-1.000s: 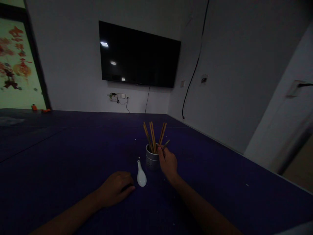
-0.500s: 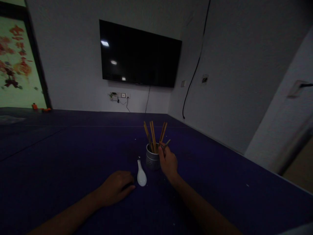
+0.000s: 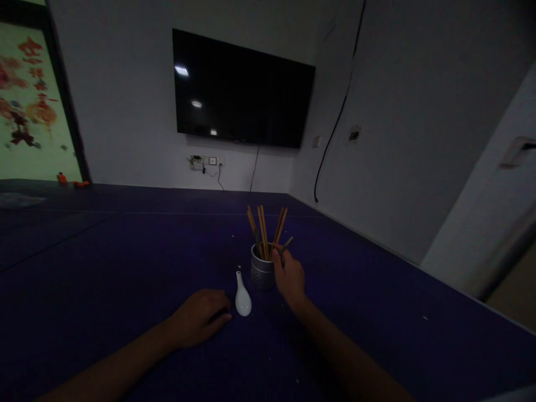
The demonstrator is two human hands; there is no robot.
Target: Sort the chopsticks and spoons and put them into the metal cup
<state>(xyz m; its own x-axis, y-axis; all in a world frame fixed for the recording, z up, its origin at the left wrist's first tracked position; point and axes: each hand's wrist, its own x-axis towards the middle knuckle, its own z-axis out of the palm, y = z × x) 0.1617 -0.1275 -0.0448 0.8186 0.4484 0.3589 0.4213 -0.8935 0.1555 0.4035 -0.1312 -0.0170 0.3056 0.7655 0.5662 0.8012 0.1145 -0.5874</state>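
Observation:
A grey utensil holder (image 3: 262, 274) with small holes in its side stands upright on the dark purple surface. Several wooden chopsticks (image 3: 263, 231) lean in it, along with a dark metal handle (image 3: 257, 239). At the holder's right rim, my right hand (image 3: 288, 273) is closed on a slim metal utensil (image 3: 287, 244); its lower end is hidden, so I cannot tell whether it is a spoon or a fork. A white soup spoon (image 3: 243, 301) lies left of the holder. Beside that spoon, my left hand (image 3: 203, 317) rests on the surface, holding nothing, thumb apart from loosely bent fingers.
Small white specks (image 3: 425, 317) dot the purple surface (image 3: 159, 251). A clear plastic sheet or bag (image 3: 20, 200) and orange objects (image 3: 81, 184) lie at the far left. Behind, a television (image 3: 243, 89) hangs on the wall, and a black cable (image 3: 330, 139) dangles at the corner.
The view has shifted very slightly. Both hands, the holder and the white soup spoon keep their places relative to each other.

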